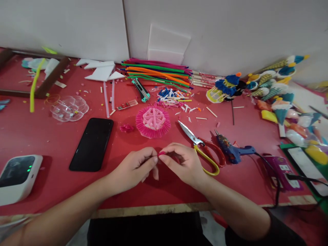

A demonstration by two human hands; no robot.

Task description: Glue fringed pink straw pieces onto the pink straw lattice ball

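Note:
My left hand [140, 165] and my right hand [183, 162] meet above the front of the red table. Both have thumb and forefinger pinched together on a small dark-pink piece [161, 154]; its exact kind is too small to make out, and the fingers hide part of it. Just beyond them sits a round pink pleated piece [153, 122] with a light-pink spoked middle. To its left lies a little heap of folded pink bits [126, 128]. Scissors [205, 147] with a yellow and a red handle rest close to my right hand, blades pointing away.
A black phone [91, 144] and a white device [19, 177] are at left. A blue glue gun [233, 147] and a purple power box [283, 174] stand at right. Pipe cleaners [157, 73], a cutter knife [140, 90], cut scraps [173, 97] and small cone crafts [279, 85] lie farther back.

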